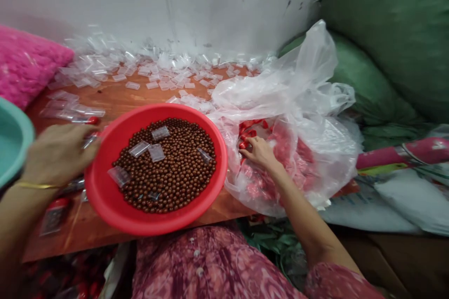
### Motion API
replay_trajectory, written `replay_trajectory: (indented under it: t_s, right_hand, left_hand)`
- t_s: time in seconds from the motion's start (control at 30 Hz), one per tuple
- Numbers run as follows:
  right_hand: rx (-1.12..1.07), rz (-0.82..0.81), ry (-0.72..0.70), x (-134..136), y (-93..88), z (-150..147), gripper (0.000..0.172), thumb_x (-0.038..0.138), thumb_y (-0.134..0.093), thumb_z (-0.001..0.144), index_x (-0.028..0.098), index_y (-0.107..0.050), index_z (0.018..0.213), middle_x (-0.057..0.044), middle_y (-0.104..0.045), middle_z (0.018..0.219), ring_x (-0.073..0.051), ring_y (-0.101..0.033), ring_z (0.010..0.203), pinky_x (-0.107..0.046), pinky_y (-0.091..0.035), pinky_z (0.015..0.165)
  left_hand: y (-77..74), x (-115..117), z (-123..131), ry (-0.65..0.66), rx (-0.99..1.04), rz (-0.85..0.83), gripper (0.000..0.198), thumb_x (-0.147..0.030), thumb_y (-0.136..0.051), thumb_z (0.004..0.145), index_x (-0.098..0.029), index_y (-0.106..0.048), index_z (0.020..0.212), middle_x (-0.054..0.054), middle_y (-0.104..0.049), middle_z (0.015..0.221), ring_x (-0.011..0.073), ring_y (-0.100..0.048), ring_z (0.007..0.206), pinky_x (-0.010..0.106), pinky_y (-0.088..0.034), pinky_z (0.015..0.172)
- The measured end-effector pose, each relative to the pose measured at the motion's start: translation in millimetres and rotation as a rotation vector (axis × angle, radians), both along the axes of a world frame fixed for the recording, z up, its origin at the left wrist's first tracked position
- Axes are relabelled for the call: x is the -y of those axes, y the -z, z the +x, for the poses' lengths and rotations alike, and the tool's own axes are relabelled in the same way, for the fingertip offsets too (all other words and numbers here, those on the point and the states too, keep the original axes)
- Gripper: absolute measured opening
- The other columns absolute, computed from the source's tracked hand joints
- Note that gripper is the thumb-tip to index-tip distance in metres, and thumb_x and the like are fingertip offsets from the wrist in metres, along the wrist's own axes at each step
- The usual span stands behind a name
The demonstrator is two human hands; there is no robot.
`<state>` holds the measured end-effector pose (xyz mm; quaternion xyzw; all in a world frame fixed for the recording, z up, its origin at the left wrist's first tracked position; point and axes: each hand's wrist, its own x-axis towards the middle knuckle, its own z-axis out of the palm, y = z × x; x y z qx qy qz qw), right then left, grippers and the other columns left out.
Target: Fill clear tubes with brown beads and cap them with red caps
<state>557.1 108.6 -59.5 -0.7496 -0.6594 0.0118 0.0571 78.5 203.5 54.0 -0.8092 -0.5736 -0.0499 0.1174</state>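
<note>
My left hand (56, 154), smeared by motion, is beside the left rim of a red basin (94, 191). A small clear plastic container (90, 140) shows between its thumb and fingers. Brown beads (175, 163) fill much of the basin, with several clear plastic containers (139, 149) lying on top. My right hand (260, 152) reaches into the mouth of a clear plastic bag (326, 149) of red caps. Its thumb and fingers are closed at a red cap (242, 145).
Many clear containers (168, 79) lie along the wall. A pink-filled bag (28, 63) and a teal basin (21, 135) are at left. Near the front edge lies a red-capped container (54, 217). Big green sacks (386, 32) bulge at right, above a pink tube-like object (393, 155).
</note>
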Motion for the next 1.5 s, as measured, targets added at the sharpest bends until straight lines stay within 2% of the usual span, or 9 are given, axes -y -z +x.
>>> replay_trajectory:
  t_s: [0.17,0.37,0.43,0.63,0.73,0.87,1.13,1.3,1.5]
  right_hand:
    - [0.205,0.016,0.115,-11.7,14.1,0.3,0.034,0.033,-0.042,0.086,0.007,-0.059,0.1,-0.018,-0.064,0.093,-0.025,-0.058,0.08,-0.031,-0.038,0.065]
    - [0.281,0.184,-0.033,-12.8,20.3,13.7,0.029,0.022,-0.038,0.083,0.012,-0.065,0.082,-0.013,-0.065,0.081,-0.021,-0.055,0.073,-0.029,-0.033,0.062]
    - [0.292,0.208,-0.065,-9.8,18.0,12.3,0.031,0.027,-0.039,0.084,0.014,-0.066,0.083,-0.013,-0.065,0.086,-0.022,-0.055,0.078,-0.03,-0.033,0.065]
    - [0.31,0.087,-0.101,-1.5,14.4,5.4,0.041,0.038,-0.041,0.085,0.013,-0.059,0.112,-0.015,-0.063,0.106,-0.026,-0.055,0.091,-0.033,-0.031,0.068]
    - [0.321,0.061,-0.054,-3.9,15.4,3.5,0.04,0.033,-0.035,0.089,0.009,-0.059,0.111,-0.016,-0.066,0.098,-0.025,-0.056,0.084,-0.033,-0.029,0.068]
    - [0.301,0.076,-0.021,-12.2,12.0,3.1,0.038,0.029,-0.031,0.09,0.01,-0.064,0.096,-0.015,-0.067,0.084,-0.023,-0.056,0.075,-0.034,-0.028,0.068]
    - [-0.148,0.226,0.283,-5.8,-4.4,11.5,0.037,0.034,-0.03,0.089,0.016,-0.062,0.084,-0.011,-0.063,0.075,-0.022,-0.055,0.069,-0.03,-0.032,0.06]
    - [-0.49,0.235,0.258,10.3,-15.1,3.9,0.019,0.031,-0.043,0.078,0.02,-0.057,0.086,-0.006,-0.061,0.075,-0.021,-0.054,0.066,-0.032,-0.038,0.06]
    - [-0.653,0.359,0.273,19.7,-26.9,-11.7,0.033,0.039,-0.05,0.077,0.019,-0.052,0.103,-0.004,-0.058,0.077,-0.015,-0.05,0.054,-0.029,-0.04,0.049]
  left_hand:
    - [-12.6,14.5,75.3,0.336,-0.114,-0.288,0.031,-0.028,-0.039,0.086,-0.016,-0.063,0.102,0.008,-0.067,0.096,0.0216,-0.057,0.095,0.031,-0.043,0.085]
    - [9.9,6.7,87.9,0.439,-0.264,-0.428,0.036,-0.015,-0.04,0.083,-0.022,-0.061,0.11,0.008,-0.066,0.097,0.019,-0.059,0.094,0.028,-0.045,0.081]
    - [11.3,7.5,91.8,0.403,-0.283,-0.453,0.036,-0.015,-0.039,0.083,-0.021,-0.06,0.112,0.009,-0.066,0.099,0.0199,-0.06,0.095,0.029,-0.046,0.08]
    - [1.9,12.0,110.3,-0.023,-0.245,-0.481,0.051,-0.034,-0.024,0.089,-0.006,-0.064,0.102,0.021,-0.068,0.096,0.0298,-0.065,0.093,0.036,-0.049,0.076]
    - [8.7,6.7,119.0,-0.053,-0.19,-0.582,0.065,-0.055,-0.027,0.085,-0.006,-0.069,0.091,0.023,-0.069,0.091,0.0329,-0.065,0.092,0.036,-0.05,0.074]
    - [21.7,-4.0,127.6,-0.065,-0.087,-0.625,0.047,-0.05,-0.04,0.081,-0.014,-0.069,0.087,0.014,-0.071,0.086,0.0255,-0.067,0.082,0.029,-0.05,0.068]
    - [11.9,6.9,136.5,0.196,-0.33,-0.532,0.031,-0.014,-0.036,0.085,-0.007,-0.06,0.104,0.02,-0.068,0.095,0.0286,-0.066,0.093,0.036,-0.049,0.075]
    - [31.0,1.8,160.3,0.274,-0.225,-0.545,0.032,-0.003,-0.033,0.083,-0.004,-0.064,0.091,0.025,-0.067,0.097,0.0294,-0.064,0.099,0.038,-0.048,0.081]
    - [47.4,-15.0,173.4,0.314,-0.036,-0.587,0.027,-0.011,-0.041,0.083,-0.009,-0.062,0.1,0.019,-0.068,0.101,0.0278,-0.064,0.098,0.038,-0.049,0.083]
